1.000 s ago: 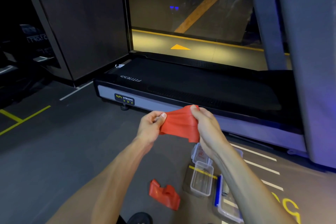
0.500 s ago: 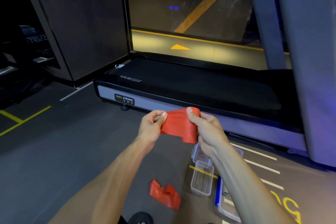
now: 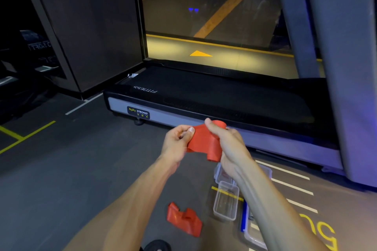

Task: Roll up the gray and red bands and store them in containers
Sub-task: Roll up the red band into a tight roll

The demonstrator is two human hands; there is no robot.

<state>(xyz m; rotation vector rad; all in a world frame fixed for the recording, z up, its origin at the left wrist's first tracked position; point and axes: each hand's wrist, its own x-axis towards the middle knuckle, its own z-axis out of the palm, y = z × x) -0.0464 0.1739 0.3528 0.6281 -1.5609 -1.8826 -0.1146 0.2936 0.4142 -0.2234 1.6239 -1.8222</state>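
Now my right hand (image 3: 226, 144) has its grip curled round the rolled end of the red band (image 3: 205, 141), thumb over the top of the roll, while my left hand (image 3: 176, 140) pinches the loose tail between thumb and fingers. The band sits mid-frame, held up above the floor in front of the treadmill (image 3: 224, 96). To roll it well, I judge the tail should stay taut and flat, so each turn lies square on the last and the roll does not cone out at one end. The left should feed the tail in a little at a time, not let go. A second red band (image 3: 184, 219) lies crumpled on the floor at lower centre, near an open clear container (image 3: 226, 201) just right of it. More containers lie beyond my right forearm, partly hidden. I see no gray band from here.
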